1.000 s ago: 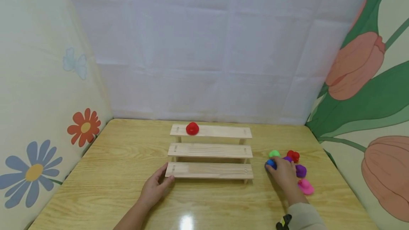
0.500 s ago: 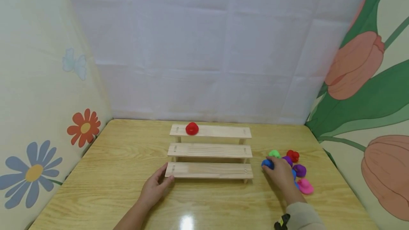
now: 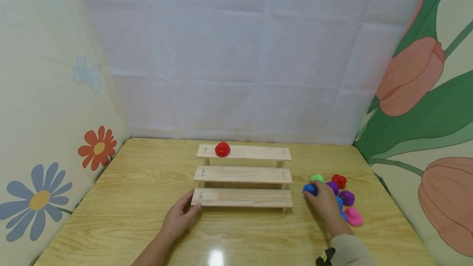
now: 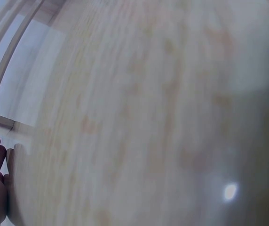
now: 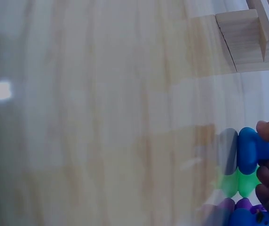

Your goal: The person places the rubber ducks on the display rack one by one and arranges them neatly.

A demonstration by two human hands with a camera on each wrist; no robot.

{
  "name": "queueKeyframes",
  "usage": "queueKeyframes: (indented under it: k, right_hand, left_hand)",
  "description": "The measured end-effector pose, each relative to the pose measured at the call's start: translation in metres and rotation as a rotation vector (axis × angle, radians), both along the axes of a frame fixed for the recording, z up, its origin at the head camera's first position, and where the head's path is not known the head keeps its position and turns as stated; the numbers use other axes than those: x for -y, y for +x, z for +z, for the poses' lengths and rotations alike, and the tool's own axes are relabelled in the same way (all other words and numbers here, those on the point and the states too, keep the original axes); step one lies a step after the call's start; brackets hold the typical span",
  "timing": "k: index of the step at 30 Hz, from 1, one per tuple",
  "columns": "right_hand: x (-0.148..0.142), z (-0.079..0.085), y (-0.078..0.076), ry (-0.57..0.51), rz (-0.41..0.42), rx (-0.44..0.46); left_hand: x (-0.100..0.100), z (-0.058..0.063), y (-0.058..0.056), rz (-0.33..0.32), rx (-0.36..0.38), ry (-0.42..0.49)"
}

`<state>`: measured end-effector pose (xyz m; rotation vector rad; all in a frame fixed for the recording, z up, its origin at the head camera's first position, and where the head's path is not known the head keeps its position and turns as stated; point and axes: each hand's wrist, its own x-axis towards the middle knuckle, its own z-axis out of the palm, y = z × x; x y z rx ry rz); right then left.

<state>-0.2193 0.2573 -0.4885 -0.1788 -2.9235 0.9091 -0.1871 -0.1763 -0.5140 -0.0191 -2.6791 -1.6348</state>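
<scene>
Best to pinch the blue piece (image 3: 309, 189) by its narrower part, not too hard, and lift straight up, so as not to knock the green piece (image 3: 317, 178) close by. Found just right of the wooden rack (image 3: 242, 197), level with its lowest tier, between the narrowly parted thumb and fingers of the right hand (image 3: 326, 204); well apart from the left hand (image 3: 178, 218), spread wider and gripping the rack's lowest tier at its left end.
</scene>
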Motion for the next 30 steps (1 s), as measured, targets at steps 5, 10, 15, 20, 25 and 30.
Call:
queueKeyframes:
  k: [5, 10, 15, 20, 25, 30]
  right_hand:
    - [0.001, 0.000, 0.001, -0.037, -0.031, 0.001]
    - [0.003, 0.002, 0.001, -0.161, -0.069, 0.007]
    - [0.005, 0.011, 0.001, -0.274, -0.075, -0.001]
    - [0.007, 0.021, -0.001, -0.324, -0.087, -0.028]
    - [0.010, 0.031, -0.008, -0.344, -0.115, -0.051]
    - [0.014, 0.046, -0.013, -0.374, -0.083, -0.102]
  left_hand:
    - [0.000, 0.000, 0.000, 0.003, 0.008, 0.003]
    - [0.000, -0.001, -0.001, -0.003, 0.030, 0.013]
    - [0.001, -0.002, -0.002, -0.006, 0.027, 0.008]
    - [0.001, -0.003, -0.002, -0.008, 0.020, 0.011]
    - [0.001, -0.003, -0.002, -0.011, 0.023, 0.015]
    - [0.001, -0.003, -0.002, -0.010, 0.025, 0.014]
